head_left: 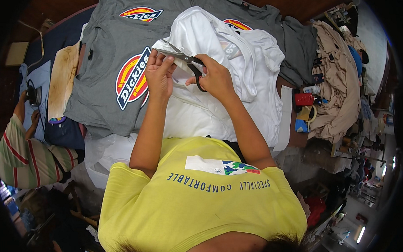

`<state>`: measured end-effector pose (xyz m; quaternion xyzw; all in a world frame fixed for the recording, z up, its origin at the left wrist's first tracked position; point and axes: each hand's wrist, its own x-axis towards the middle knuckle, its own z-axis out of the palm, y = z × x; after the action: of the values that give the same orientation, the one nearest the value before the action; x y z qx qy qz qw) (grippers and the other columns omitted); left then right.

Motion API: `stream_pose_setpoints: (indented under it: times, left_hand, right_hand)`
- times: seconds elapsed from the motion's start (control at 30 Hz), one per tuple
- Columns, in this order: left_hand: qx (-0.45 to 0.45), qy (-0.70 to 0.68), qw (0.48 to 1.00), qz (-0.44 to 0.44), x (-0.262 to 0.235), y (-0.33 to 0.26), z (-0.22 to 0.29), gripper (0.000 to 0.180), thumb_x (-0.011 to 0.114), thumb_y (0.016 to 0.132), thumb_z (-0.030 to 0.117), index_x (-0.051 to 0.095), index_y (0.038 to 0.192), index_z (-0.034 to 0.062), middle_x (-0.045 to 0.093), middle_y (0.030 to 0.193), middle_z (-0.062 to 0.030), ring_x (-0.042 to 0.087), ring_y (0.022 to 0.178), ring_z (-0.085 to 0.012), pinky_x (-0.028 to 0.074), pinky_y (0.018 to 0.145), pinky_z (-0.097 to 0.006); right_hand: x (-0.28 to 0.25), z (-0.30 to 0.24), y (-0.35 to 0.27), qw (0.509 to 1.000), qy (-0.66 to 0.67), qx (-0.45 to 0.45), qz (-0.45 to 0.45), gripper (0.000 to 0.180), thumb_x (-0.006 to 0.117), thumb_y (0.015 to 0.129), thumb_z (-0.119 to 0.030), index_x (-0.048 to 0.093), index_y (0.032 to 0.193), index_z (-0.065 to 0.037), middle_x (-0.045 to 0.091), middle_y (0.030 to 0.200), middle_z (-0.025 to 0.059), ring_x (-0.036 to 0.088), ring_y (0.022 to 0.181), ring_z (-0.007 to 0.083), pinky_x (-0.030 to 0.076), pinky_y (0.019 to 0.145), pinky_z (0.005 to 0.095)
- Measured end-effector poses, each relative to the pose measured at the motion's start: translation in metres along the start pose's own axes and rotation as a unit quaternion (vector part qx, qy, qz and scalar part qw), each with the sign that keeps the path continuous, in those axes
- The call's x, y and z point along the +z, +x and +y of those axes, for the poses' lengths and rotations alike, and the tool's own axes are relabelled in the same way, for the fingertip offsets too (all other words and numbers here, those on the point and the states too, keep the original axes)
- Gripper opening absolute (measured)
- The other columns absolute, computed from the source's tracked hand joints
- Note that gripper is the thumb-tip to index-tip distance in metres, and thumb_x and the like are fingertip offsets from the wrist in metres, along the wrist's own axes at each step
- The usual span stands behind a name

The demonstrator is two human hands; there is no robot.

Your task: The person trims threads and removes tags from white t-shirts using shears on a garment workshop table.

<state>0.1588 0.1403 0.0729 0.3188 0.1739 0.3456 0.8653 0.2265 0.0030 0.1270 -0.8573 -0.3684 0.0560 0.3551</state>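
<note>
My right hand (216,80) is closed around the black handles of a pair of scissors (189,59). Their metal blades point up and left and look slightly apart, lying against the edge of a white garment (198,26). Just left of the blades, my left hand (160,76) pinches that white cloth between thumb and fingers. Bunched folds of the garment rise beyond both hands, and more white cloth spreads beneath my forearms. Exactly where the blades meet the cloth is hard to make out.
Grey T-shirts (99,63) with a printed emblem lie left and beyond. A beige garment pile (335,77) sits at the right, near a red object (303,99) and a tape roll (313,114). At far left, another person's hand (19,105) holds an iron (35,94).
</note>
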Motion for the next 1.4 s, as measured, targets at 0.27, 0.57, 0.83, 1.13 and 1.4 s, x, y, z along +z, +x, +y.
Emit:
stream_pose_setpoints:
  times: [0.27, 0.57, 0.83, 1.13, 1.4]
  left_hand:
    - [0.002, 0.02, 1.0, -0.018, 0.011, -0.005, 0.004, 0.048, 0.06, 0.079, -0.008, 0.044, 0.122, 0.0031, 0.059, 0.109, -0.0069, 0.06, 0.097, -0.0144, 0.051, 0.081, -0.028]
    - [0.019, 0.052, 0.997, -0.048, 0.013, -0.013, -0.001, 0.049, 0.061, 0.079, -0.006, 0.044, 0.125, -0.0015, 0.059, 0.109, -0.0097, 0.06, 0.094, -0.0152, 0.053, 0.079, -0.028]
    - [-0.008, 0.043, 0.998, -0.053, 0.014, -0.013, -0.002, 0.055, 0.061, 0.079, -0.005, 0.039, 0.129, -0.0006, 0.059, 0.108, -0.0088, 0.06, 0.094, -0.0149, 0.052, 0.079, -0.028]
    - [-0.013, 0.052, 0.998, -0.043, 0.003, 0.001, 0.009, 0.067, 0.058, 0.082, -0.004, 0.024, 0.138, 0.0103, 0.054, 0.118, -0.0097, 0.058, 0.1, -0.0166, 0.053, 0.081, -0.031]
    - [0.002, 0.09, 0.994, -0.064, 0.007, 0.003, 0.007, 0.081, 0.061, 0.076, -0.009, 0.018, 0.141, 0.0122, 0.053, 0.12, -0.0141, 0.058, 0.101, -0.0193, 0.051, 0.077, -0.03]
  right_hand:
    - [0.011, 0.026, -0.006, 0.999, 0.046, -0.001, 0.015, 0.062, 0.083, 0.053, -0.041, 0.058, 0.1, -0.008, 0.058, 0.063, 0.0087, 0.059, 0.054, 0.0247, 0.045, 0.052, 0.0315]
    - [-0.002, 0.006, -0.002, 0.998, 0.026, -0.044, 0.038, 0.067, 0.083, 0.051, -0.044, 0.057, 0.101, -0.007, 0.053, 0.059, 0.0037, 0.053, 0.049, 0.0198, 0.045, 0.051, 0.0285]
    - [0.01, 0.034, -0.012, 0.99, 0.136, 0.028, 0.024, 0.056, 0.084, 0.06, -0.028, 0.056, 0.103, -0.004, 0.059, 0.062, 0.0039, 0.05, 0.045, 0.0116, 0.04, 0.044, 0.0251]
    - [-0.053, 0.078, -0.077, 0.944, 0.217, 0.236, 0.081, 0.046, 0.077, 0.072, -0.013, 0.054, 0.11, -0.002, 0.054, 0.059, -0.0018, 0.045, 0.044, 0.0033, 0.035, 0.04, 0.0176]
    - [-0.125, 0.238, -0.23, 0.882, 0.225, 0.29, 0.297, 0.05, 0.059, 0.083, -0.001, 0.037, 0.128, -0.002, 0.061, 0.088, 0.0077, 0.06, 0.071, 0.0126, 0.047, 0.06, 0.0221]
